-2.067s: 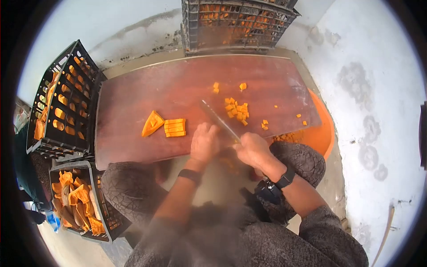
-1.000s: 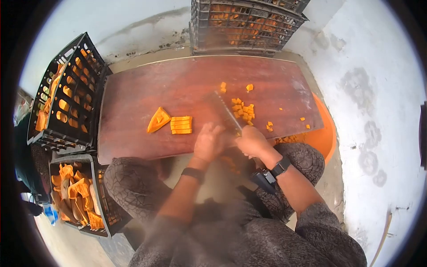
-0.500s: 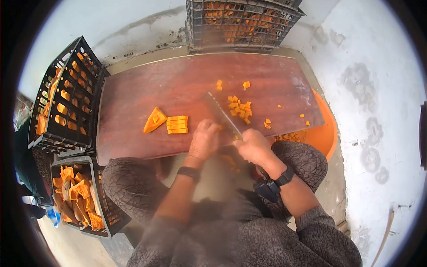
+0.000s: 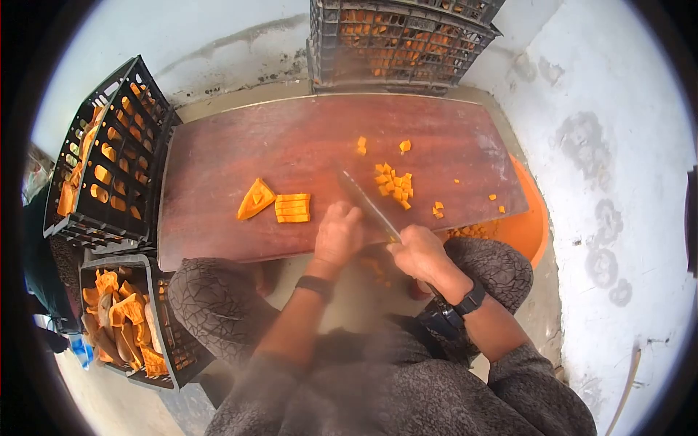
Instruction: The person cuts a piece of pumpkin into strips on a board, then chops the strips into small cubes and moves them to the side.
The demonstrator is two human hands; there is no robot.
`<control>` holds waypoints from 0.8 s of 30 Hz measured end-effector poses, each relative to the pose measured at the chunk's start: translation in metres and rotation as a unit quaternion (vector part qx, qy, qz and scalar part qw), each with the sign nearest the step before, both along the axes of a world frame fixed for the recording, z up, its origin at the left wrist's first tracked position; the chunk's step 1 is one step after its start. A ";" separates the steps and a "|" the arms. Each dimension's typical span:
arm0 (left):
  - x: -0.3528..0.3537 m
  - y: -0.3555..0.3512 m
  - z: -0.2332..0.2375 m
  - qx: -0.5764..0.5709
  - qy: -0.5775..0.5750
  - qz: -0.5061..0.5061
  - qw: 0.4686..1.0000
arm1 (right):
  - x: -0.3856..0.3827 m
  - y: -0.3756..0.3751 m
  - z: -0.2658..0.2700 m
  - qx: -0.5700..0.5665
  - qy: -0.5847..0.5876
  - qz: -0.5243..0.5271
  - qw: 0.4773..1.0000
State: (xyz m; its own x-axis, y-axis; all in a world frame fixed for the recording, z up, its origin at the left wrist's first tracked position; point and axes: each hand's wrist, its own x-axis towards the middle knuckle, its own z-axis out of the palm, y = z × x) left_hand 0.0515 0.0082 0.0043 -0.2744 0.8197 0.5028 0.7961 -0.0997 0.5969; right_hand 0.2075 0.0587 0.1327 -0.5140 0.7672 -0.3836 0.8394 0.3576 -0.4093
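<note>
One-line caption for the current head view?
Right hand grips a long-bladed metal knife beside small orange cubes on a reddish-brown rectangular board.

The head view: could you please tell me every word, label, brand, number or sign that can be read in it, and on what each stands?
No readable text anywhere.
Solid panel on the far crate: any marking is too small and blurred to read.
Dark watch on the right wrist: nothing legible on it.

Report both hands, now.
Left hand: curled beside the knife; whether it holds anything can't be told.
Right hand: closed, holding the knife.
</note>
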 end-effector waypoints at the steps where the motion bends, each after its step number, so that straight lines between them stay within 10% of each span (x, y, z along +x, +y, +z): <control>1: 0.000 0.000 0.000 -0.003 0.008 0.004 1.000 | -0.001 0.000 0.004 -0.006 -0.004 0.003 1.000; 18: -0.003 -0.003 -0.006 -0.001 -0.005 -0.013 1.000 | -0.033 0.022 -0.006 -0.076 -0.079 0.071 0.991; 24: -0.004 -0.007 -0.002 0.013 -0.024 -0.022 0.999 | -0.016 0.026 -0.022 -0.158 0.009 -0.056 0.986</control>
State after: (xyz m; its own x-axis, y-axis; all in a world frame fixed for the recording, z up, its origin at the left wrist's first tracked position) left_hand 0.0475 0.0010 0.0019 -0.2627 0.8182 0.5114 0.7611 -0.1501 0.6311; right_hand 0.1913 0.0846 0.1110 -0.4409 0.6629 -0.6052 0.8584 0.1145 -0.5000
